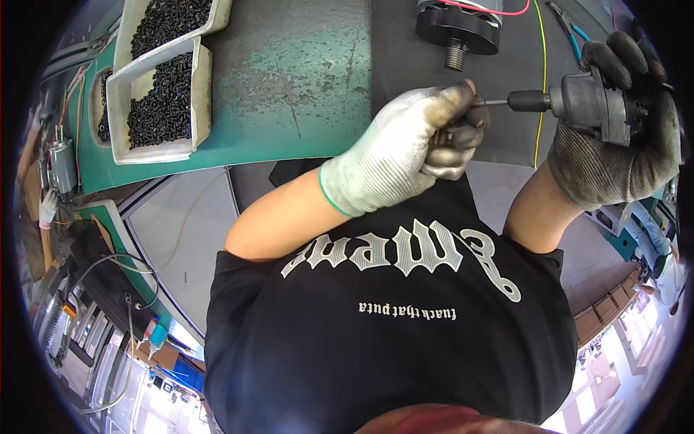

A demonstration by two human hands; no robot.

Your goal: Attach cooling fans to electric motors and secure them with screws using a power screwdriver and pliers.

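My left hand (pixel 405 141), in a white knit glove with blackened fingertips, is closed in a pinch at the tip of a thin driver bit (pixel 497 102). Whatever it pinches there is hidden by the fingers. My right hand (pixel 614 170), in a grey, dirt-stained glove, grips a dark power screwdriver (pixel 589 105) held level, its bit pointing left. Just beyond my left fingertips lies a cylindrical part with a black round flange (pixel 459 29) and a threaded metal stub (pixel 455 56). No contact shows between it and either hand.
White bins hold small black screws (pixel 163 101) on the worn green mat (pixel 289 94) at the left. Blue-handled pliers (pixel 576 36) lie at the far right. A yellow-green wire (pixel 543 65) crosses the dark mat; a red wire (pixel 499 11) curves over the cylindrical part. Co-workers appear at both sides.
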